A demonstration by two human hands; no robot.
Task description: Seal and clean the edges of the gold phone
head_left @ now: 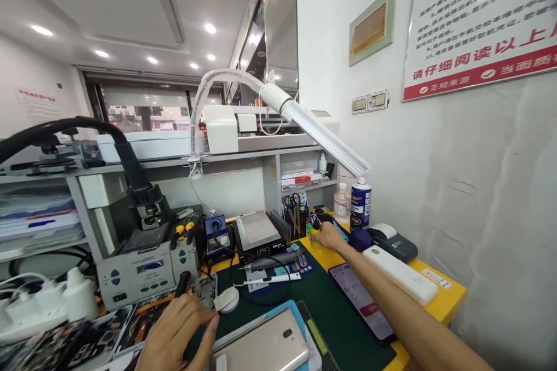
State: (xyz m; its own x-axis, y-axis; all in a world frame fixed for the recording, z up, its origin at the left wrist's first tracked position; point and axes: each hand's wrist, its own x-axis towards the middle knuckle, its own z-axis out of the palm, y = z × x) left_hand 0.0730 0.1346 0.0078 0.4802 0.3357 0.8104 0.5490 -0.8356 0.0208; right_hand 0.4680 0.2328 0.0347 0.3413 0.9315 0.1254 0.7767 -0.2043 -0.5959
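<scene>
My right hand [329, 236] reaches to the back right of the bench. Its fingers are closed around a small yellow and dark object [315, 231], too small to name. My left hand [176, 330] is low in the foreground, with thumb and fingers bent but apart and nothing visible between them. Just right of it lies a gold phone [265, 343], back side up, on a blue-edged tray [296, 314]. A black handle [183, 284] shows just beyond the left knuckles. Under my right forearm, a phone with a lit timer screen [354, 295] rests on the green mat [319, 295].
A grey rework station [139, 278], a blue soldering station [217, 237] and a heating plate [256, 232] line the back. A spray can [361, 206], clear bottle [342, 204], black printer [394, 243] and white power bank [400, 272] stand right. A lamp [322, 133] hangs overhead.
</scene>
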